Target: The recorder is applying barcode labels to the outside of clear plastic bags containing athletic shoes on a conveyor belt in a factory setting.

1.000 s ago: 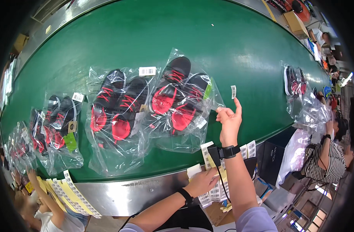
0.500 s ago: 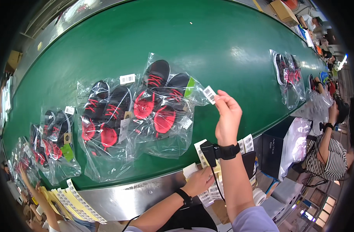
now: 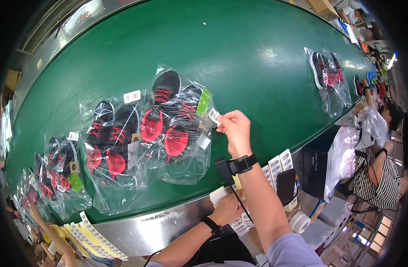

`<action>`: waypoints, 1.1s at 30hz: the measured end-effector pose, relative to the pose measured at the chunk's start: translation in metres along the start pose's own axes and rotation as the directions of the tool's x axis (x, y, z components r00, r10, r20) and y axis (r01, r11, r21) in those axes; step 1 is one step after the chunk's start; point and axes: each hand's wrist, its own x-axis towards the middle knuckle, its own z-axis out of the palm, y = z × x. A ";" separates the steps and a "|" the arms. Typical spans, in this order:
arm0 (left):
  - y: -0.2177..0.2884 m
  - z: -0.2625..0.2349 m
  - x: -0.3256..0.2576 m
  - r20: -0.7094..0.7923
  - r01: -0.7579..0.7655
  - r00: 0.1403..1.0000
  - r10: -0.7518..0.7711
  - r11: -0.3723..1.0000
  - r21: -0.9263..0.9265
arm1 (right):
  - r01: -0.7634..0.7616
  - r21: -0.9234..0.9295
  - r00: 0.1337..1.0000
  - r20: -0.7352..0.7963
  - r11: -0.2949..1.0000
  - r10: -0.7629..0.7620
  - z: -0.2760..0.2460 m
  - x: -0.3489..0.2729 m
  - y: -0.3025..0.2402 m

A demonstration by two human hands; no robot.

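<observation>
My right hand [image 3: 235, 129] is closed in a pinch on a small white barcode label [image 3: 214, 115]. The label is at the right edge of a clear plastic bag [image 3: 186, 171] that holds a pair of black shoes [image 3: 166, 84] with red laces and red insoles. A green tag [image 3: 204, 100] shows inside that bag. Low by the metal edge, my left hand [image 3: 228, 208] is closed on sheets of barcode labels [image 3: 240, 226]; its fingertips are partly hidden. A second bagged pair [image 3: 112, 142] lies just left, with a white label [image 3: 132, 96] on its bag.
More bagged shoes [image 3: 61, 167] lie on the green belt [image 3: 239, 53] at left, and another pair [image 3: 328, 78] far right. Along the metal edge [image 3: 155, 231] are a phone [image 3: 286, 187], label strips [image 3: 275, 167] and a dark box [image 3: 314, 167]. Co-workers' arms reach in at both sides.
The bagged shoes near me have shifted left along the belt. My right hand has moved left and slightly down with the label, which has come to the bag's edge. My left hand stays nearly in place.
</observation>
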 end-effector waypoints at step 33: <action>0.010 -0.003 0.015 0.061 0.052 0.996 -0.060 0.989 0.135 | -0.166 -0.929 0.840 0.042 -0.330 -0.542 -0.337 0.257 -0.156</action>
